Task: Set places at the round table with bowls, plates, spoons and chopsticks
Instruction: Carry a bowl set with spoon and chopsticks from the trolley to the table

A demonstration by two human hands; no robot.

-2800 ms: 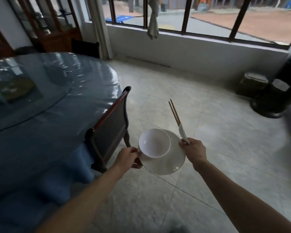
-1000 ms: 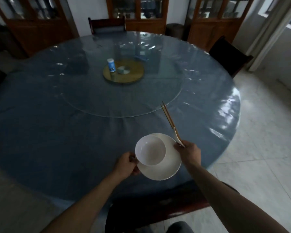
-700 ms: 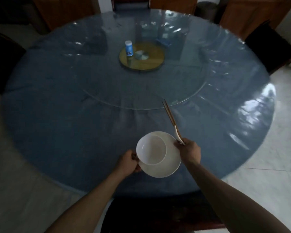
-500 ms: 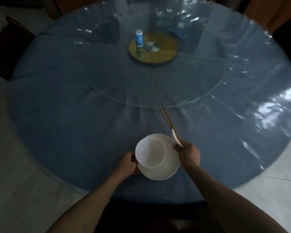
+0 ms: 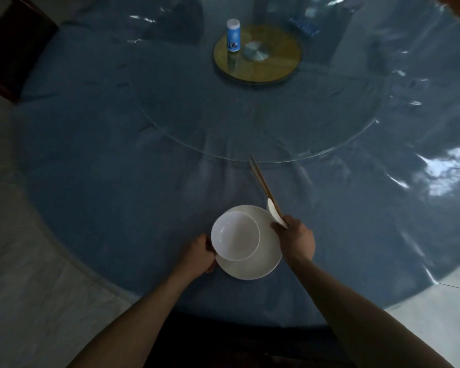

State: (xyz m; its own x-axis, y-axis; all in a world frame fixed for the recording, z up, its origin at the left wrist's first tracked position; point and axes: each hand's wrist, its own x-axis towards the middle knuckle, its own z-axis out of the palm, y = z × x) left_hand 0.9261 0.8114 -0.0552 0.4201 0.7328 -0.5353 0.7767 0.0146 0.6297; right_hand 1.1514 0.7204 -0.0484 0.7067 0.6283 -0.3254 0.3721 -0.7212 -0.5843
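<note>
Now over the near edge of the round surface (image 5: 117, 160), blue cloth under clear film; 2.8 s ago still out on the tiled floor beside a chair, window ahead. Since a second ago, view tipped steadily down and table drawn closer; load carried unchanged throughout.

Left hand (image 5: 197, 254) closed on the left rim of the white plate (image 5: 263, 258), thumb side up against the bowl (image 5: 235, 235). Bowl riding on the plate, pushed toward its left half, empty. Right hand (image 5: 298, 241) curled tight around chopsticks (image 5: 260, 181) and white spoon (image 5: 274, 213) together, knuckles just beside the plate's right rim; chopstick tips pointing away toward the glass turntable (image 5: 329, 144). Cannot tell whether plate already touches the cloth or hangs just above it.

Far centre: small blue bottle (image 5: 233, 35) on the wooden disc (image 5: 276, 65), well apart from the load. No other place setting in view.

Reading: arrival at a seat position done, set-down likely next. Plate first, then spoon and chopsticks to its right. Risk: bowl sliding on the plate if lowered tilted.
</note>
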